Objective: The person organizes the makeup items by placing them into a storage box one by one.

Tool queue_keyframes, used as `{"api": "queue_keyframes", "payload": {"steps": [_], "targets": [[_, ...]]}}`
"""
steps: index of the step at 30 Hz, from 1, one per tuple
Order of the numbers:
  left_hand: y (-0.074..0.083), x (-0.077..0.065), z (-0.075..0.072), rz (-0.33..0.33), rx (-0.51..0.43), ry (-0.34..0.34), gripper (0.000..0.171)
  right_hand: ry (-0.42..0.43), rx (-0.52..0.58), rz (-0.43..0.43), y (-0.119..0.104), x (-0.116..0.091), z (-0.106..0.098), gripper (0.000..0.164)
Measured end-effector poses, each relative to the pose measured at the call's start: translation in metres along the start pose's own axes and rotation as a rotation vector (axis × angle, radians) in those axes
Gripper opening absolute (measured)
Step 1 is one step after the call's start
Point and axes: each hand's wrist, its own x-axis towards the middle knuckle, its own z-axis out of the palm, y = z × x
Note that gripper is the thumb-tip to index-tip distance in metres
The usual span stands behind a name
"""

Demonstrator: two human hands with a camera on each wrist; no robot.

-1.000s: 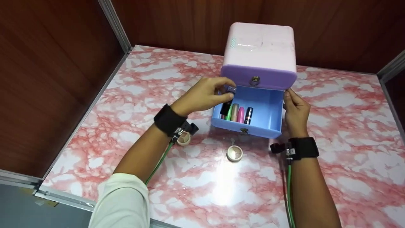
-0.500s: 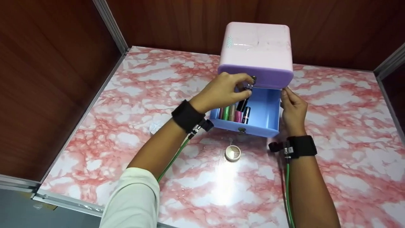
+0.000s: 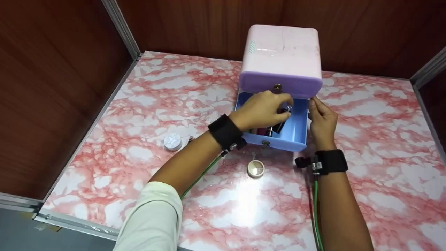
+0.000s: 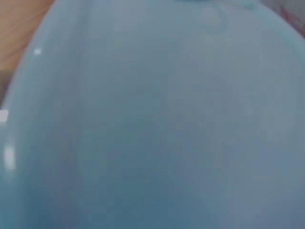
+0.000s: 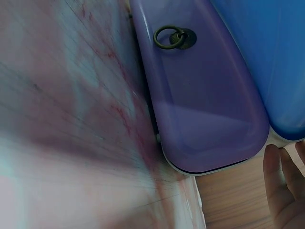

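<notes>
Black tube [image 3: 279,126] has shifted right & nearer since earlier frame, now tilted w/in blue drawer [image 3: 299,129], pinched in L hand [image 3: 263,109]. R hand [image 3: 323,122] touches pink cabinet [image 3: 283,52], right edge (can't tell if gripping). Round palette [image 3: 256,169] near, white jar [image 3: 172,142] left.

The person before me slants the left arm [image 3: 188,157] inward, left hand [image 3: 263,111] pinching; right arm [image 3: 339,205] reaches forward, right hand [image 3: 324,122] raised.

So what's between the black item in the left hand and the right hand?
The head view shows a bare stretch of the blue drawer, then its right wall, between the black item and right hand.
</notes>
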Motion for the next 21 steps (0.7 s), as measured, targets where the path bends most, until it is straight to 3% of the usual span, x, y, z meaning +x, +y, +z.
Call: {"api": "queue_keyframes", "payload": {"steps": [9,21], "targets": [[0.005,0.007,0.017,0.004,0.089,-0.078,0.033,-0.001,0.078,0.001,0.004,0.002,0.001,0.028],[0.009,0.010,0.026,0.007,0.147,-0.141,0.030,-0.015,-0.015,-0.012,0.002,0.001,-0.001,0.029]]}}
